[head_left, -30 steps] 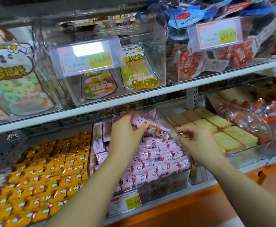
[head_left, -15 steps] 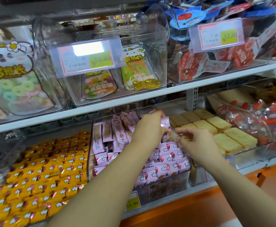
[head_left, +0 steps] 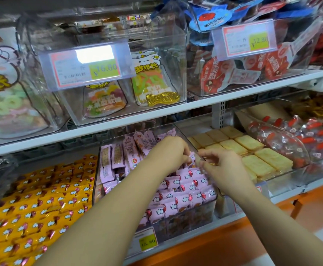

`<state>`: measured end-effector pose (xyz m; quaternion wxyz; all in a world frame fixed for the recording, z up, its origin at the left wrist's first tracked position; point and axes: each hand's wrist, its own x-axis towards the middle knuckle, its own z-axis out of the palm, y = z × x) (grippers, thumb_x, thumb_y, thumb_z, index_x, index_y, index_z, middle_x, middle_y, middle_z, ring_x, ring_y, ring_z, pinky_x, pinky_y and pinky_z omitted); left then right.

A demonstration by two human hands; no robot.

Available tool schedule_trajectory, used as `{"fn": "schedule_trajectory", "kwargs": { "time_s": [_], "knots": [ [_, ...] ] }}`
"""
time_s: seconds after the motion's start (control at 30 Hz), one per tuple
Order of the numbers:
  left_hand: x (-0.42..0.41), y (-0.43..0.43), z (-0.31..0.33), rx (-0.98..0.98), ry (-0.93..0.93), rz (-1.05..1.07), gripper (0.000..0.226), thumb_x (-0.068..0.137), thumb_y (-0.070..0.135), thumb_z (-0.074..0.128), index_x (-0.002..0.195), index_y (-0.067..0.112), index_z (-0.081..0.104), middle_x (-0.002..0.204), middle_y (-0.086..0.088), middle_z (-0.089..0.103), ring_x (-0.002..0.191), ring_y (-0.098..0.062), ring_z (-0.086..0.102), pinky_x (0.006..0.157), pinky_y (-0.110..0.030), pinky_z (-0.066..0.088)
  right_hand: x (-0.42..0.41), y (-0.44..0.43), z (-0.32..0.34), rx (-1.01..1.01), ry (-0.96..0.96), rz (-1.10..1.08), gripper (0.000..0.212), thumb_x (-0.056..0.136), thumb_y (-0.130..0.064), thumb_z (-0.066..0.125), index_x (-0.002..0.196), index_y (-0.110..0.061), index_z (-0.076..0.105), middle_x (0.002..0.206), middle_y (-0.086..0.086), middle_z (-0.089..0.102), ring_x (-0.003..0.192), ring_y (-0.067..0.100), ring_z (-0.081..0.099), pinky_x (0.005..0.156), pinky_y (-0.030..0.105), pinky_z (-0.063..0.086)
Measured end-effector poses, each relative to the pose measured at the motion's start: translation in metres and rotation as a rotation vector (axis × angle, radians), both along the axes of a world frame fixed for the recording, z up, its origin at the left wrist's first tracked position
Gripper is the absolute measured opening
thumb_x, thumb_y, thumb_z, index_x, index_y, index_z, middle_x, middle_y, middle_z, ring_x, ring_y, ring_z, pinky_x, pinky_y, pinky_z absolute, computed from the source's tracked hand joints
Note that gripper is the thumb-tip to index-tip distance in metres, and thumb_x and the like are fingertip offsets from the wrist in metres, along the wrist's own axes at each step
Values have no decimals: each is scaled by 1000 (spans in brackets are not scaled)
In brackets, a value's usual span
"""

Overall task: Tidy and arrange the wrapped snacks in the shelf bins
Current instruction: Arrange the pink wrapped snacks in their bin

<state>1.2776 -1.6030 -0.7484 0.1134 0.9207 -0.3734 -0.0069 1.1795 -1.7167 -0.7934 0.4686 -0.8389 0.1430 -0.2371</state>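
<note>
Left hand [head_left: 173, 152]: fingers curled round snack [head_left: 192, 160] at bin's [head_left: 185, 139] right wall.
Right hand [head_left: 224, 166]: fingertips pinched beside it; we cannot tell on what.

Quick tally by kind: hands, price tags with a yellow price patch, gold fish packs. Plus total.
Hands: 2 (left hand, right hand)
Yellow-patch price tags: 3
gold fish pack: 1
Total: 6

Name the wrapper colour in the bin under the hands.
Pink wrappers, with white clouds and red balloons; head view.
</note>
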Motion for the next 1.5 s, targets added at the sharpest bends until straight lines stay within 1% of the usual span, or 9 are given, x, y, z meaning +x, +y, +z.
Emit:
{"fn": "schedule_trajectory", "kwargs": {
  "time_s": [0.2,0.5,0.77,0.9,1.0,1.2,1.33,1.43,1.5],
  "knots": [
    [4,-8,0,8,34,15,19,85,19,69,103,14,68,108,-7,65,98,-22,59,76,-24,41,2,1,0,-3,4,-20,18,86,-11,64,102,-16,70,69,-14,62,56,-2,55,57,19,47],
    [8,-1,0,50,96,24,21,80,22,75,88,19,56,90,-2,62,72,-15,50,60,-26,38,1,2,0,27,18,-20,17,86,-14,66,102,-19,70,70,-11,64,50,-4,55,47,9,40],
    [8,-4,-11,29,169,-2,41,85,31,68,121,17,56,118,-3,58,106,-21,54,80,-25,40,2,0,0,53,22,-29,20,85,-9,64,102,-19,70,75,-4,68,61,8,60,59,25,49],
    [8,-4,-10,125,146,-31,23,88,34,63,90,11,59,84,-5,55,81,-23,50,65,-29,36,2,-1,2,52,16,-12,16,85,-13,67,98,-21,70,72,-9,67,54,-1,59,52,14,48],
    [7,2,-10,121,134,-29,35,87,35,65,67,13,47,68,-3,42,65,-19,39,54,-30,27,-1,-2,4,57,14,-2,17,85,-16,68,101,-18,69,77,-9,67,61,-1,60,48,7,43],
    [8,10,-15,121,42,-55,27,90,34,61,88,7,64,104,-12,60,94,-29,55,78,-34,46,1,-1,3,52,27,-4,18,84,-18,69,103,-18,69,78,-5,69,56,1,59,52,15,49],
    [10,7,-6,-2,57,19,38,96,28,53,130,13,56,135,-8,53,119,-24,51,95,-27,39,2,-2,2,45,28,-2,20,85,-16,68,105,-19,69,81,-5,69,62,3,58,56,18,51],
    [19,2,-5,32,81,80,33,99,24,46,127,9,58,128,-12,57,113,-26,54,91,-29,41,1,-2,2,22,23,2,20,86,-13,65,104,-21,68,76,-11,63,63,3,57,54,15,50],
    [21,-2,-4,88,102,113,34,101,25,40,119,4,60,114,-15,60,100,-27,55,81,-30,41,3,0,0,-68,8,17,24,90,-14,60,111,-22,67,87,-10,62,71,6,56,66,23,52]
  ]
}}
